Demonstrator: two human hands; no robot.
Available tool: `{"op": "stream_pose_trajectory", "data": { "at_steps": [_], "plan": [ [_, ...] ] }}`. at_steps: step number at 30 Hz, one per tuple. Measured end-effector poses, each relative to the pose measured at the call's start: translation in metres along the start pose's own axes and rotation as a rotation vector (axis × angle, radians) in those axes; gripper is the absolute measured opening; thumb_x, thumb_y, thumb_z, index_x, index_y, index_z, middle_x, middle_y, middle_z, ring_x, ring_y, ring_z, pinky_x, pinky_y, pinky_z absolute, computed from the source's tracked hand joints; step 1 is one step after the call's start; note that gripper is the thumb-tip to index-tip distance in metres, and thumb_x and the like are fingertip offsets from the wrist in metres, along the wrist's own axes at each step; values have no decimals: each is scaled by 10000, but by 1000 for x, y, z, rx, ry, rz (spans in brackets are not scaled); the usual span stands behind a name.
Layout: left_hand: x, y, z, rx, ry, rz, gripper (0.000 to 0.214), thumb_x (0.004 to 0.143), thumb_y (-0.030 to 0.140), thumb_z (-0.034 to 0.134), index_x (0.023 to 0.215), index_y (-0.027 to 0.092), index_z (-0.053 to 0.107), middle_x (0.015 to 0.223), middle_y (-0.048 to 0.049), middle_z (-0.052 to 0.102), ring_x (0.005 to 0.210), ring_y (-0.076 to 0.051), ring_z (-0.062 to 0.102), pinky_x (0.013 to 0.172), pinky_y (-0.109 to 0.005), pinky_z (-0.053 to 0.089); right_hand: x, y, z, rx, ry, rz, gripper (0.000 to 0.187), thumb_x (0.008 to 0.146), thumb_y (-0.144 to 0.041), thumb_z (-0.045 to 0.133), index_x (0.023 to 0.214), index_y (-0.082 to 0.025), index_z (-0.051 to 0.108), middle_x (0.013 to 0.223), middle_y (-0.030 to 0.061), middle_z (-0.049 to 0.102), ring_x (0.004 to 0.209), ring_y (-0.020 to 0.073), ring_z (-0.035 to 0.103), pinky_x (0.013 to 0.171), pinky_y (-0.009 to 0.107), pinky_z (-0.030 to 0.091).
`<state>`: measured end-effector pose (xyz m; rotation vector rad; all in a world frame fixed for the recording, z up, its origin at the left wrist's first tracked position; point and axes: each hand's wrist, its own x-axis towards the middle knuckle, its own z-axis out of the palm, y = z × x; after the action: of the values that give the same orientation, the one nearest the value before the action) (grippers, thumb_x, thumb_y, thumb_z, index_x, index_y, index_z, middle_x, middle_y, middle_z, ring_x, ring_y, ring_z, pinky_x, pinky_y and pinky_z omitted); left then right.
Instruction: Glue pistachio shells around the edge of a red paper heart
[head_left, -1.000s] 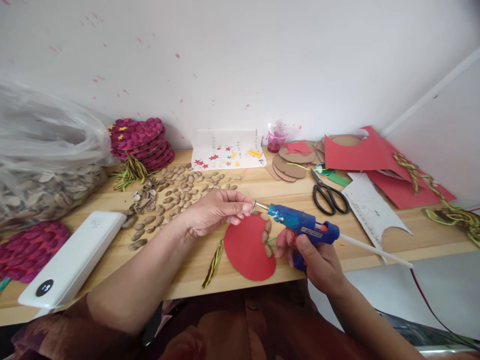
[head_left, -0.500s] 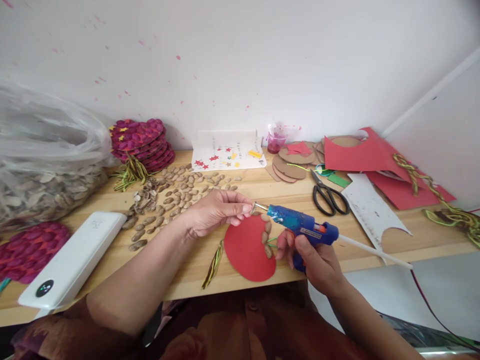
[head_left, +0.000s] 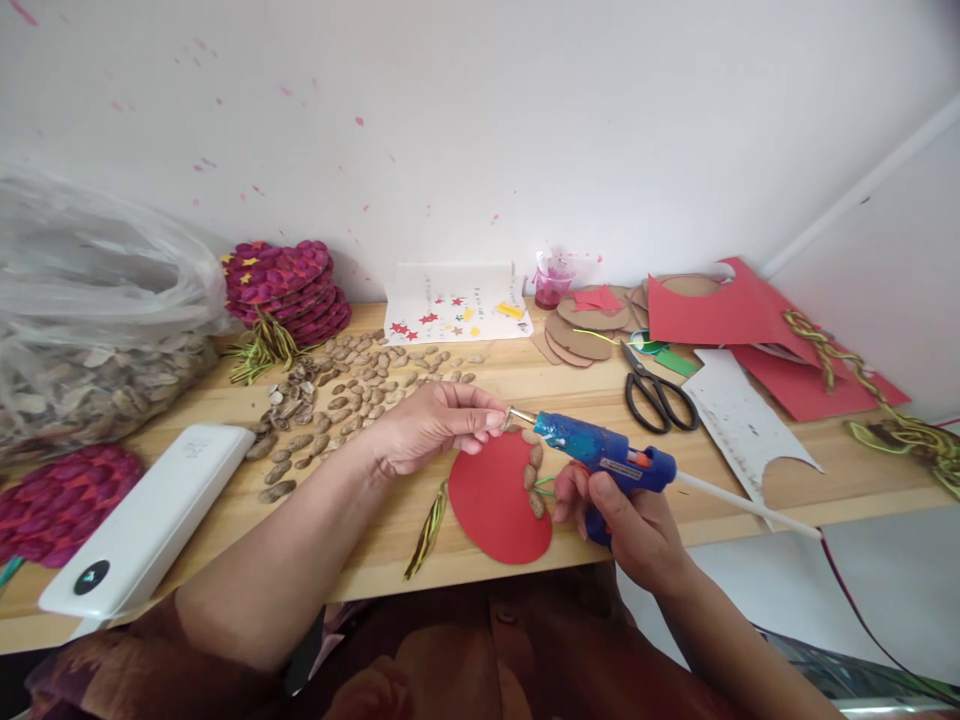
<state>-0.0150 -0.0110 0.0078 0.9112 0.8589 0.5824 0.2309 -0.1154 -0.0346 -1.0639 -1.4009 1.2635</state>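
Note:
My right hand (head_left: 626, 515) is wrapped round a blue glue gun (head_left: 589, 445) with a white glue stick (head_left: 750, 505) jutting from its back. The metal nozzle (head_left: 523, 414) points left, close against the fingertips of my left hand (head_left: 442, 425). Those fingers are pinched together; whatever they hold is hidden behind them. Below both hands lies a red paper disc (head_left: 495, 500) with a few peanut shells (head_left: 530, 476) along its right edge. A yellow-green yarn tassel (head_left: 427, 530) hangs at its left side, and a green loop sticks out at its right.
Loose peanut shells (head_left: 367, 395) spread leftward, near a white power bank (head_left: 150, 520) and a plastic bag of shells (head_left: 97, 380). Purple shell-covered discs (head_left: 281, 290) are stacked behind. Black-handled scissors (head_left: 660, 390), cardboard discs (head_left: 581, 335) and red paper (head_left: 720, 310) lie right.
Almost nothing differs. Both hands and the glue gun keep their positions, with only a very slight shift of the whole view.

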Motion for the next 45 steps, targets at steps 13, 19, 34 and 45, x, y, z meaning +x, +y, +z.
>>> {"op": "stream_pose_trajectory", "data": {
  "at_steps": [13, 19, 34, 45],
  "plan": [
    [0, 0, -1, -4, -13, 17, 289, 644, 274, 940, 830, 121, 780, 724, -13, 691, 608, -57, 572, 571, -165, 490, 0, 2, 0, -10, -3, 1, 408, 1012, -533, 500, 859, -209, 696, 722, 63, 696, 611, 174, 621, 506, 284, 440],
    [0, 0, 0, -2, -11, 12, 304, 623, 284, 951, 816, 120, 782, 719, -13, 690, 608, -58, 577, 557, -156, 488, 1, -2, 2, -16, 20, 26, 454, 984, -584, 524, 844, -192, 705, 676, 65, 702, 518, 146, 555, 473, 279, 384],
    [-1, 1, -2, 3, -4, 3, 302, 633, 278, 949, 828, 122, 779, 714, -16, 691, 610, -59, 569, 570, -165, 480, 1, -5, 3, -36, 53, 24, 448, 992, -559, 530, 823, -184, 710, 669, 68, 707, 525, 145, 575, 493, 282, 424],
    [-2, 3, -1, -6, 1, 9, 330, 609, 292, 961, 822, 121, 775, 705, -10, 686, 592, -53, 563, 569, -163, 483, 2, -6, 4, -31, 65, 40, 471, 967, -598, 549, 798, -186, 703, 642, 66, 699, 494, 141, 555, 462, 277, 404]
  ]
}}
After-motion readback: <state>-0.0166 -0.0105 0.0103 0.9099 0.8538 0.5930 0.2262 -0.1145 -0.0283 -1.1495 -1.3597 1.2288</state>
